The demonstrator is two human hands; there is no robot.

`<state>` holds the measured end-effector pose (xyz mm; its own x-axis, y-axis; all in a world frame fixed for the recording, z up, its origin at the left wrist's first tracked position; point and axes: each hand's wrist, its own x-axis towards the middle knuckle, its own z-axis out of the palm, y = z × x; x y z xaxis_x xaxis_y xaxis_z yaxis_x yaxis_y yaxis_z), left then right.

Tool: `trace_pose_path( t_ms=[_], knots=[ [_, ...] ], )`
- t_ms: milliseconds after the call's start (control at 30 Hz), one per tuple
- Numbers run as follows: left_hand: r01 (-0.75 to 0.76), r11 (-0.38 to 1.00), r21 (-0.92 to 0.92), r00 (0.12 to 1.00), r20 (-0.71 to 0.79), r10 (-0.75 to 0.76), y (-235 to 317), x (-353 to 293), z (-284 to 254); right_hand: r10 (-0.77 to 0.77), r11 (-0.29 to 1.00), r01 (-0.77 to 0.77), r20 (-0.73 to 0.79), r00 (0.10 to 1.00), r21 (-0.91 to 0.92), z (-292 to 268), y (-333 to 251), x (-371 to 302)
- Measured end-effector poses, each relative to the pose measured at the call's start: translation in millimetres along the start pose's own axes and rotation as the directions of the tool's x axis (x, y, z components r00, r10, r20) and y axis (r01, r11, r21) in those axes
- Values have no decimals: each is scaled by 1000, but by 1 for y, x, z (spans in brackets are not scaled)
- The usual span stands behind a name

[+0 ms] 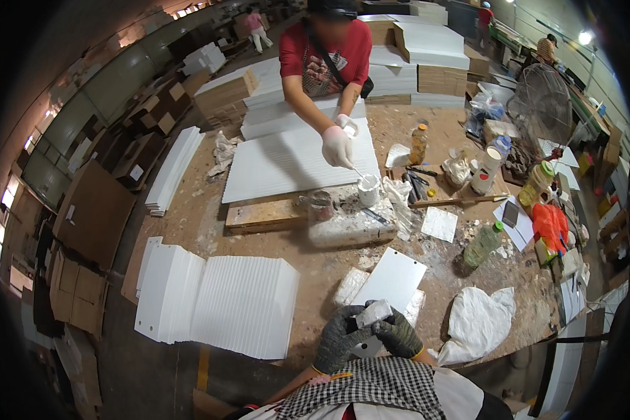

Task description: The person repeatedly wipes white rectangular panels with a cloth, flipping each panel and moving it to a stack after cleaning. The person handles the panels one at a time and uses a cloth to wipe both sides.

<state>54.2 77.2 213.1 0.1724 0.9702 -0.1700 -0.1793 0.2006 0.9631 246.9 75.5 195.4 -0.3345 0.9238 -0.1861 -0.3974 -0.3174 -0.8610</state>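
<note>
The small block [374, 313] is whitish gray and shaped like a little box. It is up in the air, tipped a bit, with its right end higher. The left hand [338, 337] and the right hand [402, 332] hold it between them. Behind and below it is a white board [393, 278]. The board is flat, smooth and thin, with small dark holes near its far edge. It lies on pale lumps [352, 285], slanting so its far end points right. The hands hide part of it.
</note>
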Motion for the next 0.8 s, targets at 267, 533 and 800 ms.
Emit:
trace_pose_path(
  t_ms=[267,533,800],
  knots=[
    [-228,924,307,955,-112,273,-29,47,-23,-151,985,161,-145,978,61,-115,-47,-1],
    [-3,957,289,913,-389,121,-49,16,-30,-216,967,112,-508,834,-229,-270,-44,53],
    [-22,995,98,826,-558,73,-100,-24,-23,-540,96,-557,-513,667,-825,-378,-32,165]
  ],
)
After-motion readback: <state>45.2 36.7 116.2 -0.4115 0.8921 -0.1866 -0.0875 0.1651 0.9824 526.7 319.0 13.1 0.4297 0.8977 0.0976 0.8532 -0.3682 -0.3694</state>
